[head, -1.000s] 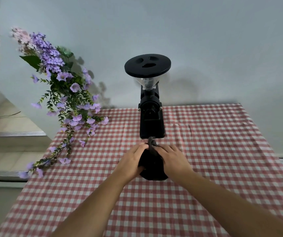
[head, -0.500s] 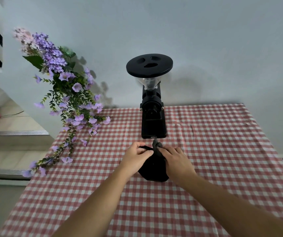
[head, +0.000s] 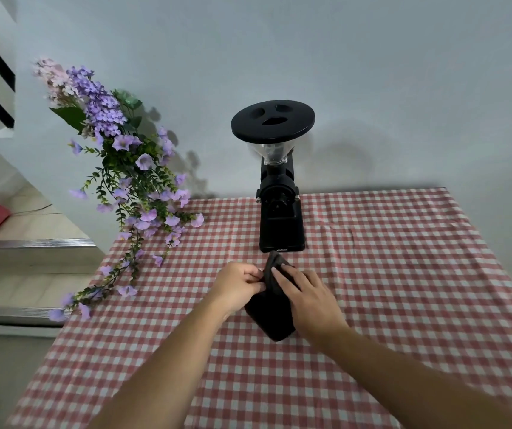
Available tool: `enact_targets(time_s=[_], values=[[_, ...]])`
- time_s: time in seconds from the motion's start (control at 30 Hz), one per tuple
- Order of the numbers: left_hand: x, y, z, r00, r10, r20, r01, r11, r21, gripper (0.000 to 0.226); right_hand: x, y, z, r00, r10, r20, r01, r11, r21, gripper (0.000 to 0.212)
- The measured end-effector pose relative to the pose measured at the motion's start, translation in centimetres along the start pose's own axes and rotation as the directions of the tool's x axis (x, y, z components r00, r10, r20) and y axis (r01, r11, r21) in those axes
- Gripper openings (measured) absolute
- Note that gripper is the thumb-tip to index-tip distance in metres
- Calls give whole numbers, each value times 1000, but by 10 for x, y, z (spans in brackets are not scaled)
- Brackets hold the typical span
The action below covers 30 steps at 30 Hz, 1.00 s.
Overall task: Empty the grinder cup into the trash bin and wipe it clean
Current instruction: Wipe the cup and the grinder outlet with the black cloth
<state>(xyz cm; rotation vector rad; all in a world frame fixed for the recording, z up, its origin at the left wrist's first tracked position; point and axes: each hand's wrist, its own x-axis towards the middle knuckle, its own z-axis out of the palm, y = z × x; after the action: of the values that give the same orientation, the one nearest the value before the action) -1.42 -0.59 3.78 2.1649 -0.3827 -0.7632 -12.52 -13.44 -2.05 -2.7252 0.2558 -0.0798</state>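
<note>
Across the frame spreads a red-and-white checked tablecloth (head: 387, 305) on a table against a pale wall. At its far edge stands a tall black coffee grinder with a round lid and clear hopper (head: 280, 212). Left of the grinder droops a spray of purple artificial flowers (head: 130, 187). Just in front of the grinder lies a small black grinder cup (head: 271, 317), a dark cloth (head: 274, 267) bunched at its top. The left hand (head: 237, 287) pinches the cloth; the right hand (head: 308, 294) grips the cup, fingers pressed on the cloth.
</note>
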Motion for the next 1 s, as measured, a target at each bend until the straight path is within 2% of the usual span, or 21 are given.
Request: enact_targets(time_s=[0.13, 0.17, 0.23, 0.27, 0.3, 0.33, 0.4, 0.47, 0.53, 0.67, 0.83, 0.93, 1.0], values=[[0, -6, -7, 1000, -6, -17, 7, 999, 43, 22, 14, 14, -9, 966, 241, 95, -251, 960, 126, 59], [0, -8, -9, 1000, 5, -16, -4, 998, 60, 20, 14, 12, -10, 974, 215, 67, -222, 968, 117, 60], [0, -10, -11, 999, 43, -7, -42, 995, 92, 19, 7, 0, -5, 1000, -8, -27, 9, 1000, 19, 65], [1, -10, -12, 998, 64, -3, -63, 992, 113, 23, 2, -6, -2, 993, -110, -31, 110, 994, -15, 68], [0, -10, -14, 997, 81, 0, -80, 987, 136, 27, 0, -11, 1, 989, -148, -20, 148, 989, -23, 69], [0, -11, -15, 996, 88, 2, -88, 985, 151, 30, 2, -13, 4, 992, -122, -16, 121, 992, -16, 69], [-1, -13, -19, 996, 91, 14, -92, 983, 157, 31, 12, -10, 6, 999, 35, -31, -33, 998, 52, 63], [-2, -17, -22, 996, 86, 29, -90, 980, 177, 27, 19, -4, 2, 980, 194, 32, -197, 958, 208, 55], [-1, -20, -27, 996, 82, 33, -87, 974, 208, 24, 19, 3, 3, 966, 241, 95, -259, 899, 353, 49], [1, -15, -27, 994, 68, 80, -83, 974, 212, 18, 11, 6, 10, 961, 243, 131, -275, 870, 410, 48], [5, -6, -7, 994, 72, 84, -95, 947, 308, 18, 2, 2, 18, 968, 218, 126, -251, 850, 464, 49], [6, -5, -7, 993, 55, 108, -78, 973, 218, 11, 3, 2, 12, 967, 242, 75, -242, 797, 553, 48], [6, -4, -11, 988, 107, 115, -128, 972, 194, 11, 7, 5, 2, 961, 276, -11, -217, 780, 588, 47]])
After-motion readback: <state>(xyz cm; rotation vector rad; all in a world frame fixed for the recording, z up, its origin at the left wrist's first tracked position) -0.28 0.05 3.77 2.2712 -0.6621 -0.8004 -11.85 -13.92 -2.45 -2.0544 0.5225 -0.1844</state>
